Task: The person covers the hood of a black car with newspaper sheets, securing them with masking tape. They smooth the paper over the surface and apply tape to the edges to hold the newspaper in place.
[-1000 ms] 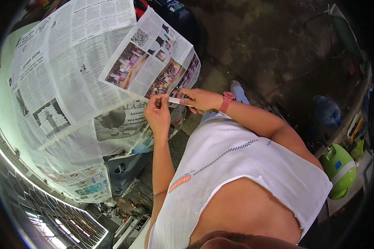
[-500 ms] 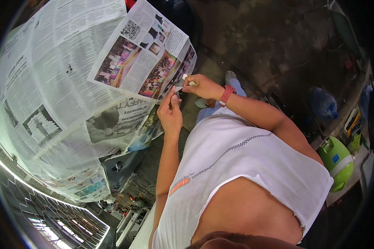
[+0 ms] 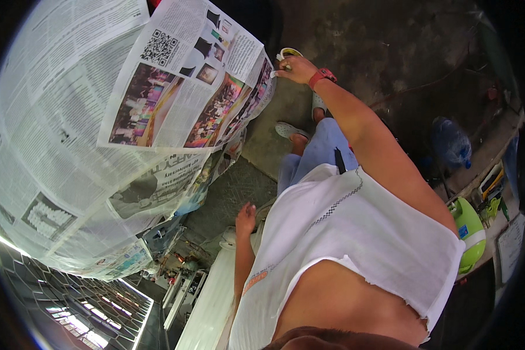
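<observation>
Right hand grip clamped on pale ring-shaped tape roll beside colour-printed newspaper sheet, left hand well away, fingers apart, so a tape tug could tear or shift the sheet.

We saw matt, printed paper in the newspaper sheet, white cloth in our shirt, frayed along its cut edge, and smooth, faintly shiny plastic in the green container. We found the blue bottle glossy, see-through plastic and the dark floor rough and matt.
</observation>
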